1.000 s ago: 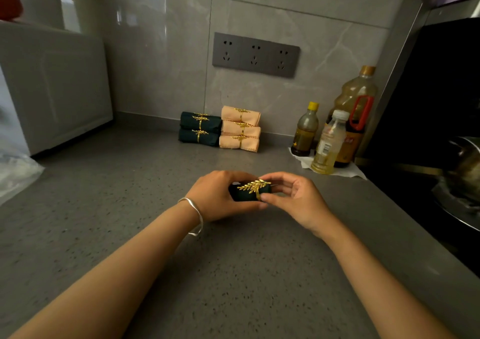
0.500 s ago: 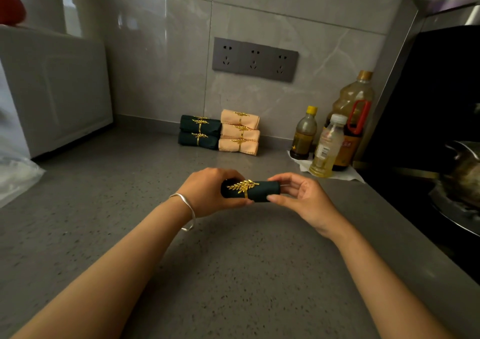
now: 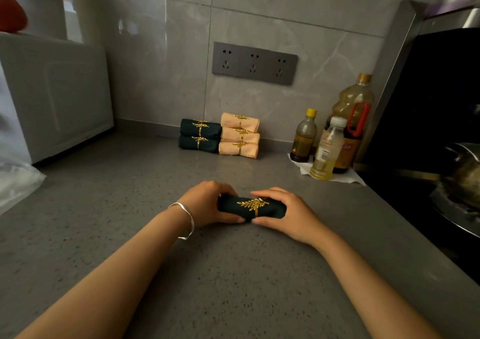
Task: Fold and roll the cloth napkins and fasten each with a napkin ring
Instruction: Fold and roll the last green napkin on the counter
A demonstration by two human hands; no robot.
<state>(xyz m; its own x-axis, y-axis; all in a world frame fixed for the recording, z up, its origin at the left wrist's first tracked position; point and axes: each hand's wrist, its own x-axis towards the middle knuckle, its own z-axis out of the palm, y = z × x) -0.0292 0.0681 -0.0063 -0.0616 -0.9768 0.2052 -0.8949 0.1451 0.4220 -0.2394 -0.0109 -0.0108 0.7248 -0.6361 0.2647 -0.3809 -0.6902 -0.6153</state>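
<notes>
Left hand (image 3: 207,203) and right hand (image 3: 291,214) clamp the ends of a dark green rolled napkin (image 3: 230,206) lying on the table (image 3: 233,273), gold leaf ring (image 3: 254,204) at its middle. Soft, light cloth (apt to unroll) seems best gripped beside the ring; finished rolls (image 3: 219,137) sit at 12 o'clock.

bare counter (image 3: 130,208) left, bottles (image 3: 327,151) crowd right

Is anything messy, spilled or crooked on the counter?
Nothing much. The bottles stand upright, nothing spilled. Only the top peach roll sits slightly tilted on its stack. The gold ring sits near the middle of the held green roll.
</notes>
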